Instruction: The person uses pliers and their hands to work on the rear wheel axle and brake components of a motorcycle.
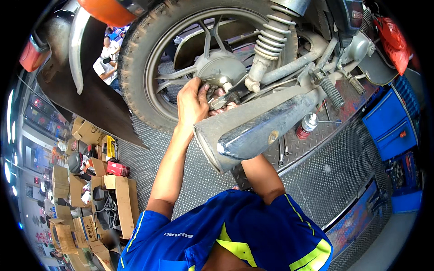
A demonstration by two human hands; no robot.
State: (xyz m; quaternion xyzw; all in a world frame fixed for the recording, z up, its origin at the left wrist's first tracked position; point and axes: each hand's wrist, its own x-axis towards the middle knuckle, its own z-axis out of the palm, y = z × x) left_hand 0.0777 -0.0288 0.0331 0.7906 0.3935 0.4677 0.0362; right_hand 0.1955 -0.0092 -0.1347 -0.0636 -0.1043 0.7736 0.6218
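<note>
A motorcycle's rear wheel (149, 67) with a dusty tire and grey spokes stands ahead of me. At its hub (221, 67), my left hand (193, 101) reaches in from the left, fingers bent and closed around a small part by the axle that I cannot make out. My right hand (220, 100) comes from behind the muffler (266, 122), which hides its wrist and palm. Its visible fingertips pinch at a greyish metal piece (217, 104) close to the left fingers. A light-coloured cylindrical fitting (227, 86) sits just above the right fingers.
Right of the muffler, a spray can (307, 125) and wrenches (283, 150) rest on the checkered metal platform (316, 140). The coil-spring shock absorber (271, 40) rises beside the wheel. Open cardboard boxes (126, 198) crowd the left; a blue cabinet (389, 119) stands right.
</note>
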